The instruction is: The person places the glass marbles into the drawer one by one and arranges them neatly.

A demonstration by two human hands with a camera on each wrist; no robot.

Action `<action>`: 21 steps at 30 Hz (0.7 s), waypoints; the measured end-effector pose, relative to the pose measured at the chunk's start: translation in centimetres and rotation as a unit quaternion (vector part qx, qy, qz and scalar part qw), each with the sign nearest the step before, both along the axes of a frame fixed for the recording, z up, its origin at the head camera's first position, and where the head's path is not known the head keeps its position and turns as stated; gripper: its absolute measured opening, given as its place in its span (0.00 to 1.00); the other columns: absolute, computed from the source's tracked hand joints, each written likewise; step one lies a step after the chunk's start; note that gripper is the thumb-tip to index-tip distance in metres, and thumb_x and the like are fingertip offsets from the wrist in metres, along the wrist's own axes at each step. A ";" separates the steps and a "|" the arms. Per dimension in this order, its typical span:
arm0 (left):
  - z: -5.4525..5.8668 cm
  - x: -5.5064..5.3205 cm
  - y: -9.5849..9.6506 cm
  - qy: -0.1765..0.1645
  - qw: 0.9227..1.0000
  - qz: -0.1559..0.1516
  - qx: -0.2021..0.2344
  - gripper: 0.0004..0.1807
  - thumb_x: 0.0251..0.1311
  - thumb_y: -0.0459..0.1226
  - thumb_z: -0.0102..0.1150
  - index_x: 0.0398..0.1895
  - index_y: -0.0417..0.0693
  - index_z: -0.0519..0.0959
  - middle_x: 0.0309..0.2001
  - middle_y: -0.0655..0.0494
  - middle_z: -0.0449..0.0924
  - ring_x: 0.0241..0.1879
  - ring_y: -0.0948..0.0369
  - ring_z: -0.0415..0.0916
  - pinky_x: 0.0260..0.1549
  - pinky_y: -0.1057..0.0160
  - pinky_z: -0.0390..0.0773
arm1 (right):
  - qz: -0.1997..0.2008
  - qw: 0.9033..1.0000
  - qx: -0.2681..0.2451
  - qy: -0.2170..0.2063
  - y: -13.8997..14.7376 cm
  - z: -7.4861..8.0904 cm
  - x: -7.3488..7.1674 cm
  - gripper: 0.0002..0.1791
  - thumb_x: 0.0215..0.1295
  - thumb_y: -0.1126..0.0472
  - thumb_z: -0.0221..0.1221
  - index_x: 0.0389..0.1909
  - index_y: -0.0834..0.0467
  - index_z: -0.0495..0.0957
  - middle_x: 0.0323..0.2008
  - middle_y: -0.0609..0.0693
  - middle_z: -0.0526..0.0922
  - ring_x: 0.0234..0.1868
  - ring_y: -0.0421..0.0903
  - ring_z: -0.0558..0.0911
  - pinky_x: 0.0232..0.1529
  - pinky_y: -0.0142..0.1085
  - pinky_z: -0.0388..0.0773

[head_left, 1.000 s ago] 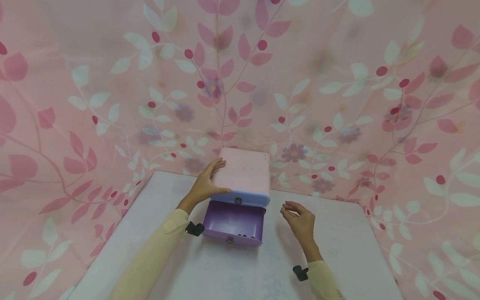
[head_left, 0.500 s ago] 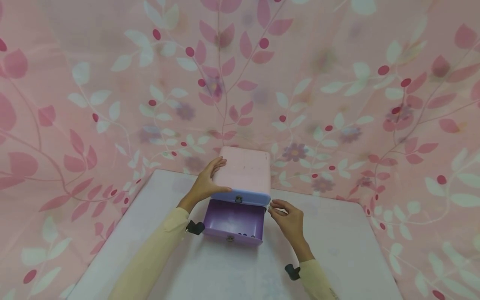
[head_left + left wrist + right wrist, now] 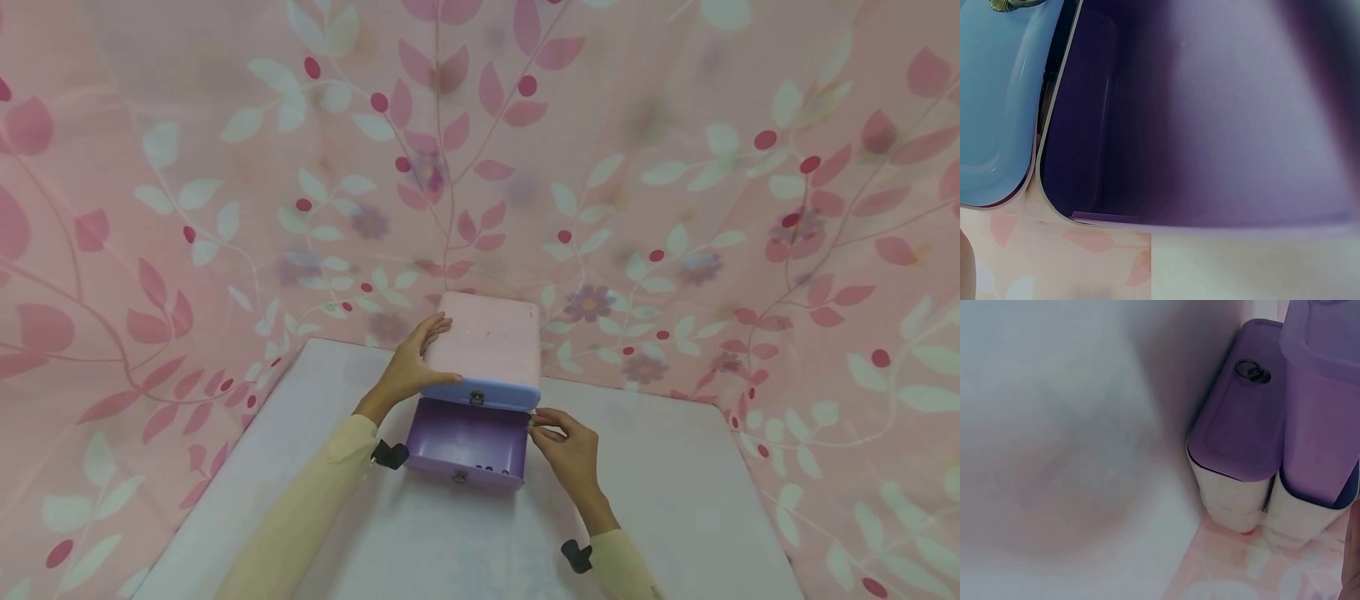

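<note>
A small drawer cabinet with a pink top stands at the back of the table. Its blue drawer front is closed, while the purple drawer below is pulled out. Several tiny dark pieces lie in that drawer's front right. My left hand rests on the cabinet's left side, thumb along the front top edge. Right beside the drawer's right wall, my right hand pinches a tiny pale greenish thing, mostly hidden by the fingertips; I cannot tell its kind.
In the right wrist view another purple drawer with a ring pull sits closed, lowest in the cabinet. A pale cloth covers the table. Pink leaf-patterned fabric hangs behind and at both sides.
My right hand has moved left, from over the table to the purple drawer's right edge, still pinching the tiny thing. The left hand and the cabinet have stayed in place.
</note>
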State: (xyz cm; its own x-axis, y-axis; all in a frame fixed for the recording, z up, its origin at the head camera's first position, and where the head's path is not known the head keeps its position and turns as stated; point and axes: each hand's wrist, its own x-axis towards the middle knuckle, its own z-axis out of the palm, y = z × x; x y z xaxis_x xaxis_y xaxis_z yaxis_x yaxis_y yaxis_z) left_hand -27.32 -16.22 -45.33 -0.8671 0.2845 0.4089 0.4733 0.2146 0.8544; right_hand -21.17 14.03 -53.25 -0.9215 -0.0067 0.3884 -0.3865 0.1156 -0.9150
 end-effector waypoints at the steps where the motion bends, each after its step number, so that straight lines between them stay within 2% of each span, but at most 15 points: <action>1: 0.0 0.0 0.0 0.000 1.000 0.000 0.001 0.60 0.40 0.37 0.81 0.75 0.38 0.52 0.70 0.41 0.61 0.71 0.49 0.57 0.70 0.51 0.56 | 0.006 1.000 -0.002 0.005 -0.1 0.3 0.2 0.17 0.49 0.80 0.68 0.42 0.72 0.82 0.35 0.66 0.85 0.35 0.62 0.86 0.37 0.37 0.85; 4: 0.0 0.0 0.0 0.000 1.000 0.001 0.000 0.60 0.40 0.37 0.81 0.75 0.38 0.52 0.70 0.41 0.61 0.71 0.49 0.57 0.70 0.51 0.56 | 0.023 1.000 -0.004 0.011 -0.4 1.3 0.8 0.17 0.49 0.82 0.66 0.43 0.76 0.80 0.36 0.70 0.83 0.35 0.65 0.85 0.38 0.39 0.85; 9: -0.1 0.0 0.1 0.006 1.000 0.000 0.001 0.60 0.39 0.36 0.81 0.75 0.38 0.52 0.70 0.40 0.61 0.70 0.49 0.57 0.70 0.51 0.56 | 0.025 1.000 0.002 -0.002 -1.0 2.4 1.6 0.16 0.49 0.82 0.66 0.42 0.76 0.80 0.35 0.68 0.84 0.35 0.63 0.86 0.38 0.39 0.85; 15: -0.2 -0.1 0.1 0.013 1.000 -0.002 0.006 0.60 0.39 0.35 0.81 0.75 0.37 0.52 0.70 0.38 0.61 0.70 0.47 0.58 0.70 0.50 0.56 | 0.033 0.999 0.006 -0.008 -1.7 2.4 1.6 0.16 0.49 0.82 0.66 0.42 0.76 0.80 0.36 0.68 0.84 0.36 0.62 0.86 0.38 0.37 0.85; 21: -0.1 -0.2 0.1 0.010 1.000 0.001 0.002 0.60 0.39 0.35 0.82 0.75 0.38 0.53 0.70 0.39 0.61 0.70 0.48 0.58 0.70 0.51 0.56 | 0.061 0.998 0.018 -0.011 -2.3 2.3 1.4 0.16 0.49 0.83 0.65 0.42 0.77 0.79 0.38 0.69 0.84 0.39 0.65 0.85 0.41 0.39 0.84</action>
State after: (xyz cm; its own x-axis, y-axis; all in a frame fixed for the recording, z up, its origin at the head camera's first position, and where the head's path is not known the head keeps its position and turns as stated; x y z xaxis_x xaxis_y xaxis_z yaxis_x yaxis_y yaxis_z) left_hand -27.48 -16.14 -45.48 -0.8597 0.2806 0.4267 0.4892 0.2127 0.8458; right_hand -19.75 11.69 -50.93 -0.9213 -0.1335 0.3653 -0.3793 0.1014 -0.9197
